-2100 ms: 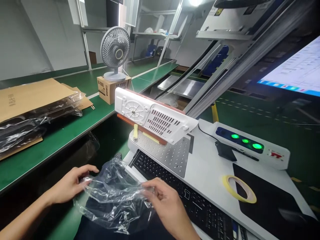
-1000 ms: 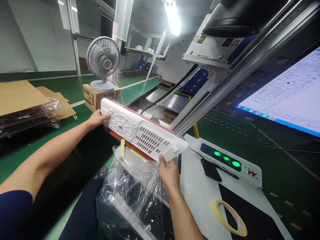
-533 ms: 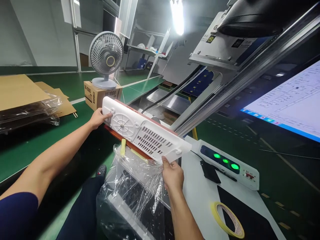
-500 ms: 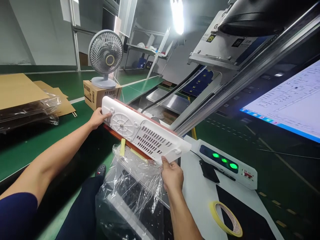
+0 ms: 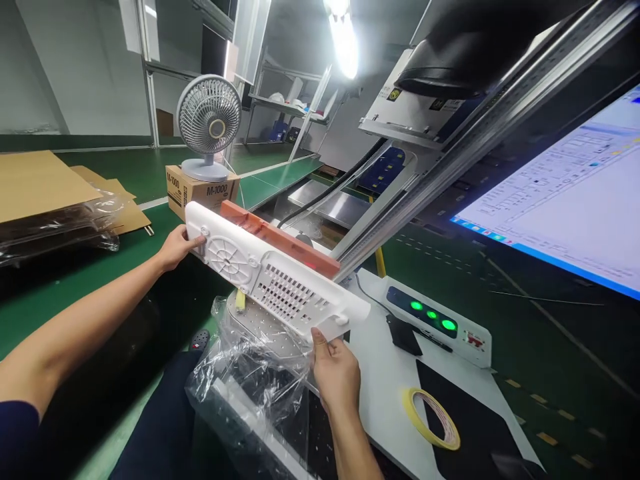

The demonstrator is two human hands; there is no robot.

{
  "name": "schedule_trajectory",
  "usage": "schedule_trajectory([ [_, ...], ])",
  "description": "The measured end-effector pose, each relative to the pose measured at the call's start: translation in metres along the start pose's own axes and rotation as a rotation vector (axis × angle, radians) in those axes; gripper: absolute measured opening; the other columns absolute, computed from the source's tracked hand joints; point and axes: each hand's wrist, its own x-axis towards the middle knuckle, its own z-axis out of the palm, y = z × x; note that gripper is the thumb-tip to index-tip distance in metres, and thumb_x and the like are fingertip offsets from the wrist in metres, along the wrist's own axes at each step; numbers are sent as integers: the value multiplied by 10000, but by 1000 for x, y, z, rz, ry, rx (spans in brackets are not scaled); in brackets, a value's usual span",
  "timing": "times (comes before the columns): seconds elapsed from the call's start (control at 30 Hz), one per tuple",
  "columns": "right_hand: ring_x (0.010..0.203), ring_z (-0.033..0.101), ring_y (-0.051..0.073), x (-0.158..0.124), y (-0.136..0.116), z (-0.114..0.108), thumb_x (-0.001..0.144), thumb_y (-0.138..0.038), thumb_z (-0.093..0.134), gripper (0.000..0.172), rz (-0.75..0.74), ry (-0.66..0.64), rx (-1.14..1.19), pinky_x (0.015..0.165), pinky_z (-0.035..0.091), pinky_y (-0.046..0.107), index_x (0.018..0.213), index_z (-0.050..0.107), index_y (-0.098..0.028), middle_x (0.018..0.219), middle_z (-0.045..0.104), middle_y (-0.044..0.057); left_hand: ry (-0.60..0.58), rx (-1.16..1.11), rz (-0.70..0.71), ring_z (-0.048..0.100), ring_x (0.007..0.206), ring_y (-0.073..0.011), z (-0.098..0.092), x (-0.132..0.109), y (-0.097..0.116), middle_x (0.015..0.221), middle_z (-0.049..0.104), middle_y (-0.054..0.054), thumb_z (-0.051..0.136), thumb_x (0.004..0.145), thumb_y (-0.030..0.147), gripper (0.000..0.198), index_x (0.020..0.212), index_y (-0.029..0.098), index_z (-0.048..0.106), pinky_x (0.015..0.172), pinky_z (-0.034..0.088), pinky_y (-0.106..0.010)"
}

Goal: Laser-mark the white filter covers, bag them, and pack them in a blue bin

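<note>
Between both hands is a long white plastic panel (image 5: 300, 297) with a round spoked pattern at one end and a slotted vent grille at the other. My left hand (image 5: 176, 248) grips its left end, thumb on the face. At the lower right edge my right hand (image 5: 339, 373) pinches it, fingers hidden behind. The panel is tilted, its face towards me. An orange-red holder (image 5: 285, 240) shows just behind its upper edge; whether the two touch I cannot tell. Below the panel are a perforated metal plate (image 5: 260, 328) with yellow tape and a crumpled clear plastic bag (image 5: 250, 387).
A yellow tape roll (image 5: 431, 419) and a control box (image 5: 440, 320) with green lit buttons lie on the white table (image 5: 373, 387). A machine head (image 5: 410, 100) and a monitor (image 5: 560, 193) overhang the right. A fan (image 5: 209, 123) stands on a carton (image 5: 200, 197); cardboard sheets (image 5: 45, 183) lie left.
Both hands have brought the white panel left and slightly towards me. More of the orange-red holder now shows behind its upper edge. The camera view has shifted a little.
</note>
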Motion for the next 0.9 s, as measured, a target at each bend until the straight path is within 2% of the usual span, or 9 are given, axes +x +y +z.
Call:
schedule_trajectory([
  [0.13, 590, 660, 282, -65, 5, -20, 843, -994, 493, 752, 13, 8, -55, 595, 459, 367, 662, 642, -279, 619, 719, 91, -30, -149, 40, 706, 1012, -266, -20, -49, 17, 1112, 771, -98, 1053, 601, 567, 741, 1106, 177, 676, 946, 544, -393],
  [0.3, 661, 721, 338, -134, 17, -38, 844, -990, 506, 772, 108, 20, -76, 627, 504, 400, 625, 744, -289, 696, 774, 140, 39, -213, 125, 707, 1023, -274, -49, -112, 53, 1093, 750, -66, 1067, 560, 554, 765, 1124, 212, 681, 970, 558, -405],
  [0.43, 788, 765, 396, -172, 18, -46, 925, -888, 553, 698, 7, 10, -65, 695, 537, 419, 631, 802, -306, 704, 782, 145, 84, -243, 164, 696, 1013, -261, -72, -153, 85, 1075, 737, -51, 1071, 566, 522, 728, 1104, 220, 686, 974, 556, -401],
  [0.57, 767, 761, 405, -195, 16, -45, 955, -868, 541, 703, -48, 39, -56, 704, 536, 433, 582, 776, -320, 644, 750, 138, 125, -226, 178, 688, 978, -250, -99, -185, 109, 1025, 725, -37, 1077, 546, 517, 718, 1061, 224, 672, 941, 556, -388],
  [0.67, 719, 747, 415, -202, 16, -42, 920, -911, 520, 726, -93, 69, -76, 659, 510, 441, 588, 761, -313, 652, 748, 157, 157, -173, 210, 689, 990, -263, -122, -209, 120, 1032, 725, -43, 1069, 556, 557, 723, 1055, 229, 661, 944, 553, -401],
  [0.8, 811, 771, 457, -205, 10, -42, 853, -976, 505, 796, -160, 31, -60, 662, 530, 445, 759, 840, -261, 703, 762, 198, 227, -105, 222, 680, 978, -268, -159, -253, 132, 1017, 734, -53, 1068, 565, 579, 744, 1064, 210, 660, 933, 558, -413],
  [0.9, 896, 777, 464, -203, -4, -39, 799, -1010, 532, 860, -201, -58, -68, 678, 552, 439, 873, 864, -221, 831, 804, 213, 365, -8, 146, 675, 884, -253, -194, -299, 144, 936, 757, -48, 1088, 475, 568, 751, 987, 191, 689, 835, 585, -385],
])
